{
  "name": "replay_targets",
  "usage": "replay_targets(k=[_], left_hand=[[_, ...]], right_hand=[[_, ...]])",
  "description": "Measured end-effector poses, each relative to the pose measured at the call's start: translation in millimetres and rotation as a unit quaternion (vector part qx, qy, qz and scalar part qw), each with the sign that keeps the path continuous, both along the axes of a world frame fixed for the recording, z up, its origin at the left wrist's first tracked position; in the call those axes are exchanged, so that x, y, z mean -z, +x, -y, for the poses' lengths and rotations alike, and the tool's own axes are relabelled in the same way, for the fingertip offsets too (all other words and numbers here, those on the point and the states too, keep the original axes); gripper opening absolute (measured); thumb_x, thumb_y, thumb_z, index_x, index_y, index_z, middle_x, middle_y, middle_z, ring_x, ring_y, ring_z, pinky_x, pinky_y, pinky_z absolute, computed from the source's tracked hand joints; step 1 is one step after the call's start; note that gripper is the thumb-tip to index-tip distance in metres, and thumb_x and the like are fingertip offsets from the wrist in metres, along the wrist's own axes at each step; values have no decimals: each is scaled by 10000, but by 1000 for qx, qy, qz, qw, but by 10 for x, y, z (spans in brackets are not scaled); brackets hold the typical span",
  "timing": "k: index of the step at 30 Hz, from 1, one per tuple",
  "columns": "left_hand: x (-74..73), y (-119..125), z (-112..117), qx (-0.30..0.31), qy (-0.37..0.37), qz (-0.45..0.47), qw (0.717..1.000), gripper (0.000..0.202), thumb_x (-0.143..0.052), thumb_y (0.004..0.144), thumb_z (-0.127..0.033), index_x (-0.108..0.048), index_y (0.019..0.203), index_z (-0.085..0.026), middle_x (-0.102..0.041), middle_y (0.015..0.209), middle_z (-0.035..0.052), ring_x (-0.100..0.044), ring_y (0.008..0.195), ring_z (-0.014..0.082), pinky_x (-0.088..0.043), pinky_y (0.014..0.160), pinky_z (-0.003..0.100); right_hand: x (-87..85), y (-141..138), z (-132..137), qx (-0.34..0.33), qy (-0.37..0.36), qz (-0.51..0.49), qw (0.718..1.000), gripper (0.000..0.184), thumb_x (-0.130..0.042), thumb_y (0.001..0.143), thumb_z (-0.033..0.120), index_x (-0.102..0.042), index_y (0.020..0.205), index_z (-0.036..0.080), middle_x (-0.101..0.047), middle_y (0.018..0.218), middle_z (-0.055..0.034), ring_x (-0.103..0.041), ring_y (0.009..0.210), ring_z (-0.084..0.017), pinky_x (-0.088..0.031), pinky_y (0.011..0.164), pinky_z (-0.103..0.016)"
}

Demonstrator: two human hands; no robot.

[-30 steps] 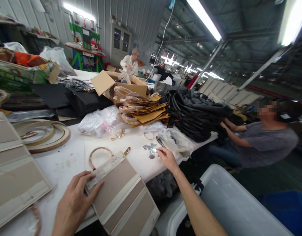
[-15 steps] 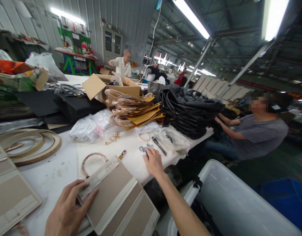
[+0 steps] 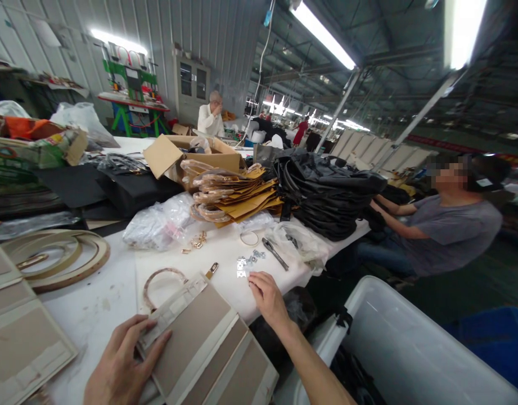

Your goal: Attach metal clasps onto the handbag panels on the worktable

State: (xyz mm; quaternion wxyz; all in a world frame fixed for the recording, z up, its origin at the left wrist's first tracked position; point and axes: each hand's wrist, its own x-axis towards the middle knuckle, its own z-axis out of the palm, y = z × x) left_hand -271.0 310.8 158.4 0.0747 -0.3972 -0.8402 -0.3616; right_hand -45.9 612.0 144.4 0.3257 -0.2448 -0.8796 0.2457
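L hand [image 3: 119,363] rests on beige bag panel [image 3: 203,343], fingers on cream strip, no clamp. R hand [image 3: 269,298] open, empty, on white table [image 3: 94,304], just below loose metal clasps [image 3: 246,264]. Hands well apart. Panel lies flat on table, round handle [image 3: 157,287] at top edge. Pliers [image 3: 274,253] nr clasps; white plastic bin [image 3: 410,343] beside table, R side.

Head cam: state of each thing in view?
Left hand, spread on the beige bag panel
Right hand, empty, beside the metal fittings
beige bag panel, lying flat on the table
Cardboard box, flaps open
Black bags, stacked
White plastic bin, open, dark items inside
Pliers, lying on the table
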Motion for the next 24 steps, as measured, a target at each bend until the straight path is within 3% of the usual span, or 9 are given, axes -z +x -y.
replay_targets(k=[8, 16, 24], left_hand=[[63, -21, 6, -13, -21, 30, 999, 572, -506, 873, -807, -674, 1101, -309, -629, 1306, 43, -689, 1150, 284, -597, 963, 436], [110, -39, 22, -6, -18, 17, 1000, 541, -526, 877, -781, -673, 1121, -321, -633, 1311, 38, -698, 1136, 270, -623, 906, 401], [20, -49, 18, 11, -1, 1, 1000, 474, -530, 876, -723, -686, 1095, -333, -683, 1221, 38, -705, 1116, 277, -620, 979, 423]], right_hand=[[32, -276, -425, 60, -32, -30, 997, 200, -612, 949, 206, -768, 1074, 197, -754, 1135, -116, -660, 1114, -285, -519, 1061, -474], [151, -247, -585, 130, -93, -64, 985, 336, -522, 983, 329, -733, 1189, 170, -735, 1149, -143, -699, 987, -250, -584, 899, -378], [-112, -410, -759, 78, -66, 23, 995, 182, -646, 930, 239, -793, 1025, 191, -715, 1026, -81, -664, 836, -191, -544, 928, -344]])
